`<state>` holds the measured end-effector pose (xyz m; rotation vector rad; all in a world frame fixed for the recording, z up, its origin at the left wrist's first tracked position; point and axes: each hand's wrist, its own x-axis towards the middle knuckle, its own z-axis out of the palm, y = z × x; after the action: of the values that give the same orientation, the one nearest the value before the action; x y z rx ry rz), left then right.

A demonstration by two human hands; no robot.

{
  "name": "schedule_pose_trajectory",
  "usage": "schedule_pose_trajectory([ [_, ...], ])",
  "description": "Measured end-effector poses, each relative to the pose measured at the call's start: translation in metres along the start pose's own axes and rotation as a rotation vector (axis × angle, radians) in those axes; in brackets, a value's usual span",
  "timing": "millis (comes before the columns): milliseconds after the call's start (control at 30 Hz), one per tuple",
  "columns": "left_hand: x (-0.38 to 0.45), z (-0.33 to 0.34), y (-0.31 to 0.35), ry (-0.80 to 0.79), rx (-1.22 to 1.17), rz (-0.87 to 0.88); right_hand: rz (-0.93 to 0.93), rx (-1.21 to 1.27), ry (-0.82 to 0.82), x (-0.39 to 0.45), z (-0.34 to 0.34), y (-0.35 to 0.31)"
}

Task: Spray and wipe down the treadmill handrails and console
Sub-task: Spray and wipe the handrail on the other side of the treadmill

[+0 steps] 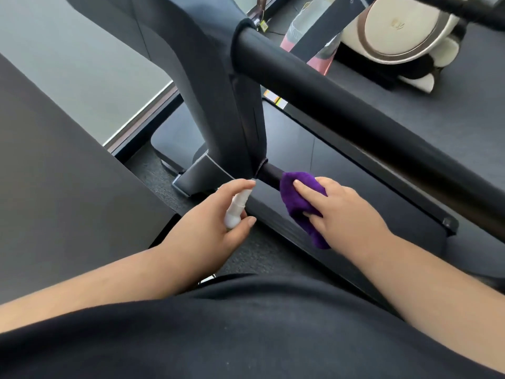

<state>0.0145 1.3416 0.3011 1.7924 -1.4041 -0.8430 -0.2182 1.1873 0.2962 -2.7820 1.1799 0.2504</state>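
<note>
Between the two hands, a short black bar (269,172) juts out from the foot of the dark upright post (218,105) of the treadmill. The right hand (341,212) presses a purple cloth (296,199) over the near end of that bar, fingers spread flat on top of the fabric, with a loose tail of cloth hanging down below the palm. The left hand (210,228) is closed around a small white spray bottle (237,207), thumb on the near side and the index finger stretched along the top toward the nozzle; the nozzle end points up toward the joint where the bar meets the post, just beside the cloth. The two hands are near each other but not touching.

Above and beyond the right hand, a thick black padded handrail (355,116) runs diagonally from the post toward the right edge of the view, well apart from the cloth. Under both hands lies the dark treadmill deck (341,165) and a strip of grey speckled floor (153,170). To the left of the left hand a large flat dark panel (54,173) fills the side of the view. Far beyond the right hand, behind the handrail, stands a cream and black round machine (404,31) with a pink object (319,58) beside it. Bare forearms and a black shirt (246,337) fill the bottom of the view.
</note>
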Motion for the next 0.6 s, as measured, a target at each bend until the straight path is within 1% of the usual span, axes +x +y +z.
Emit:
schedule_pose_trajectory([
  [100, 0.004, -0.004, -0.005, -0.043, -0.007, 0.029, 0.053, -0.022, 0.005, -0.004, 0.000, -0.005],
  [200, 0.004, -0.008, -0.012, -0.060, 0.000, 0.038, 0.088, -0.051, 0.016, 0.014, -0.002, -0.023],
  [300, 0.005, -0.012, -0.016, -0.065, -0.007, 0.044, 0.119, -0.051, -0.012, 0.044, 0.000, -0.042],
  [433, 0.010, -0.015, -0.008, -0.083, 0.005, 0.098, 0.221, -0.048, -0.054, 0.067, -0.001, -0.061],
  [533, 0.013, -0.019, -0.002, -0.093, 0.014, 0.149, 0.253, 0.012, -0.082, 0.057, -0.008, -0.053],
  [600, 0.013, -0.024, 0.000, -0.091, 0.015, 0.171, 0.313, 0.086, -0.089, 0.043, -0.012, -0.036],
])
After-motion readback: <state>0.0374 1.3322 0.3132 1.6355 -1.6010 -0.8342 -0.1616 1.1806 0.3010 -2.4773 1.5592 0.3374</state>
